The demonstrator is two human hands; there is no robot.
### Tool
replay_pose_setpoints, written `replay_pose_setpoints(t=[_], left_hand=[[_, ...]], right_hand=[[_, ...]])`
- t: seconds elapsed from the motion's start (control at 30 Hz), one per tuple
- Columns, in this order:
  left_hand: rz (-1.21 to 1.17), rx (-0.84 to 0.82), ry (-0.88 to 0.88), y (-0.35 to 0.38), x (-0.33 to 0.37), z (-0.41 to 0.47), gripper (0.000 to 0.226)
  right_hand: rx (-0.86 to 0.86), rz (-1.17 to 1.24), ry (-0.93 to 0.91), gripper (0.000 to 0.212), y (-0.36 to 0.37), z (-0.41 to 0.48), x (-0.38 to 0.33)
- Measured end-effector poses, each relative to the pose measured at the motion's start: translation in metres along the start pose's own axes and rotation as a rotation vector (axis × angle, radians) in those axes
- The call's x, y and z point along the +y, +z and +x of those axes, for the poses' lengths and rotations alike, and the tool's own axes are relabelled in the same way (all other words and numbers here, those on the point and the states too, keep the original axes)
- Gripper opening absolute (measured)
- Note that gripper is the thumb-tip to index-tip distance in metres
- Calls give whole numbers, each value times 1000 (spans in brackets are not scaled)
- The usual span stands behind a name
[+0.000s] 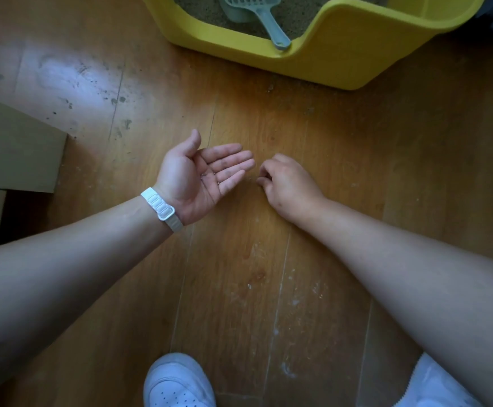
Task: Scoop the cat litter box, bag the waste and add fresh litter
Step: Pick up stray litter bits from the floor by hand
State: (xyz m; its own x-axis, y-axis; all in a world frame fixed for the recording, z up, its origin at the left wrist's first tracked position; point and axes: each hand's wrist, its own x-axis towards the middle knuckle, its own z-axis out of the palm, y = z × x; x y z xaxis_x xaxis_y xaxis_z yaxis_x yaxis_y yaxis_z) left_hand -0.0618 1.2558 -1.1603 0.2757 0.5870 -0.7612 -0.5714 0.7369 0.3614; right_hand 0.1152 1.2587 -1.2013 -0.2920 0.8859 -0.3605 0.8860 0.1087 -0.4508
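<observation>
1. Box [342, 54], yellow, is being shown at the top edge of the view, standing on the wooden floor [239, 259] ahead of both hands and apart from them.
2. Litter [204, 10] is lying inside it, and the pale scoop [265, 19] is being left on top, its handle end resting on the low front lip of the box.
3. The left hand [201, 177] is being held palm up with the fingers straight and close together. Nothing is being gripped, though a few small specks [216, 177] are sitting on the palm.
4. The right hand [289, 186] is being held just beside the left fingertips, back upward, with the fingers curled down toward the floor. Whether anything is being pinched cannot be told.
5. A white band [161, 205] is being worn on the left wrist.
6. Two white shoes [177, 383] are being cut off by the bottom edge, and cardboard [13, 148] is lying at the left edge.
7. The floor is being marked by dark smudges at upper left and pale flecks lower down.
</observation>
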Motion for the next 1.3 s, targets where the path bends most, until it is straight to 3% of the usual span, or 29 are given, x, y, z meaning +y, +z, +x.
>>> replay_pose_setpoints(t=[0.37, 0.5, 0.77, 0.9, 1.1, 1.3], left_hand=[[-12, -13, 17, -1, 1, -1, 69], [-16, -27, 20, -3, 1, -3, 70], [-71, -169, -37, 1, -1, -5, 78], [-136, -220, -69, 4, 1, -8, 68], [-118, -247, -65, 4, 4, -13, 77], [-64, -172, 1, 5, 5, -17, 73]], right_hand=[[-35, -65, 54, 13, 5, -9, -9], [15, 144, 53, 11, 5, -24, -18], [295, 505, -49, 8, -23, -39, -84], [313, 488, -82, 10, -31, -35, -101], [303, 476, -80, 6, -36, -37, -99], [354, 487, -14, 9, -40, -40, -69]])
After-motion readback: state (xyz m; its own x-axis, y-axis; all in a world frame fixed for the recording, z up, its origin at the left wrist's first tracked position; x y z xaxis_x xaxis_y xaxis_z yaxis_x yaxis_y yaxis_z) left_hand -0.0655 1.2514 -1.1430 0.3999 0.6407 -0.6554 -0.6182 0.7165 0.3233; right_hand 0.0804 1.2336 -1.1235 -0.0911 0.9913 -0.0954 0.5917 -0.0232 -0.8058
